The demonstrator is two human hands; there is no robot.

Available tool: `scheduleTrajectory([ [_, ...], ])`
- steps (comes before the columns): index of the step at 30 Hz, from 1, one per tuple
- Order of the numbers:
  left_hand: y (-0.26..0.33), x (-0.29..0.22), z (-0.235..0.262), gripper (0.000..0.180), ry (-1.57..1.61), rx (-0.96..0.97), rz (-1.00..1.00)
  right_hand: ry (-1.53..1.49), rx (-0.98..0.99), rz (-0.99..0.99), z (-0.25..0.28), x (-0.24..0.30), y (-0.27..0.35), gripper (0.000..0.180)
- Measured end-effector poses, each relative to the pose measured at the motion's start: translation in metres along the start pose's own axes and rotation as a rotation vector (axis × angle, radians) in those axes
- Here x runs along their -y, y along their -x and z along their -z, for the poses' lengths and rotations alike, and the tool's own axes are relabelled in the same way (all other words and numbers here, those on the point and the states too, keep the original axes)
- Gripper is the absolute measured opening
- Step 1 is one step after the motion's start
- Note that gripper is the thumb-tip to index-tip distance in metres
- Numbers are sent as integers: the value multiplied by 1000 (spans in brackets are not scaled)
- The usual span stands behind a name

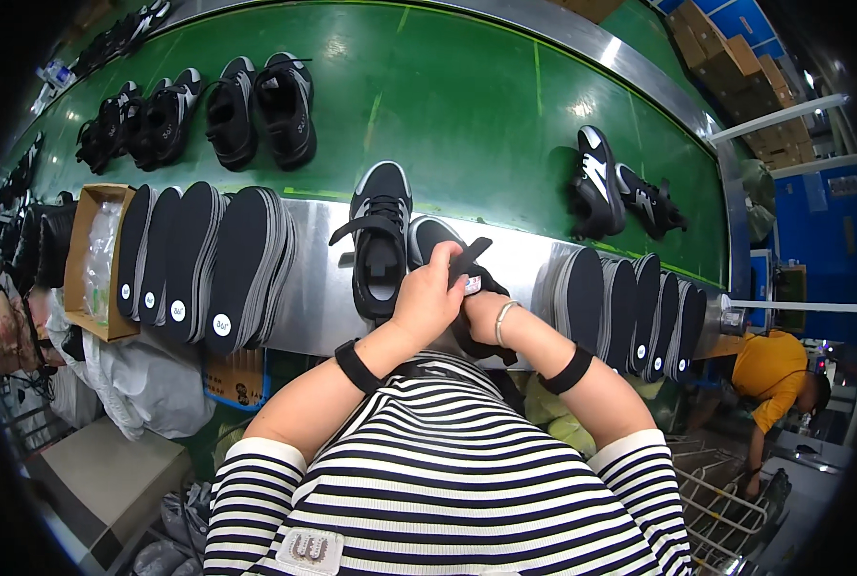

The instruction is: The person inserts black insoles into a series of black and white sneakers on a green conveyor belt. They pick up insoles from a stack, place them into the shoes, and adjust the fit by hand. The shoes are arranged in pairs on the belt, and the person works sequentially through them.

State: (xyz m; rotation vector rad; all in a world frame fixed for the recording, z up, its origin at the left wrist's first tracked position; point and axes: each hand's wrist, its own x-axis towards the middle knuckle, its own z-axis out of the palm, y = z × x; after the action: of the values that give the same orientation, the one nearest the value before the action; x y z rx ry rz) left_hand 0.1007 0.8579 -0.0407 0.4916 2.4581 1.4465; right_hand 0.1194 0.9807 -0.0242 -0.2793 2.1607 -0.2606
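A black sneaker [432, 233] with a grey toe lies in front of me on a metal ledge [325, 252], its heel end toward my body. My left hand [427, 302] is closed at the shoe's opening, with a dark strap [469, 255] standing up by its fingertips. A small white label shows between the two hands. My right hand [486, 317] is closed on the shoe's right side near the collar; its fingertips are partly hidden. Just left of this shoe stands another black sneaker [382, 206], laced, with its strap sticking out to the left and nothing touching it.
Stacks of dark insoles [246, 259] stand left on the ledge, beside a cardboard box [75, 259] of clear plastic. More insole stacks [582, 293] stand right. Several black sneakers [289, 110] sit on the green belt [448, 96], with a pair [596, 182] at right. A person in yellow [769, 374] bends at far right.
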Motion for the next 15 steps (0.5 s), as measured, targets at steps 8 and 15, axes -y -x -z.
scheduleTrajectory([
  [8, 0, 0, -5, 34, -4, -31, -79, 216, 28, -201, -1, 14, 1, 23],
  [15, 0, 3, -8, 35, -42, -52, -125, 149, 37, -44, -5, -4, 26, 25],
])
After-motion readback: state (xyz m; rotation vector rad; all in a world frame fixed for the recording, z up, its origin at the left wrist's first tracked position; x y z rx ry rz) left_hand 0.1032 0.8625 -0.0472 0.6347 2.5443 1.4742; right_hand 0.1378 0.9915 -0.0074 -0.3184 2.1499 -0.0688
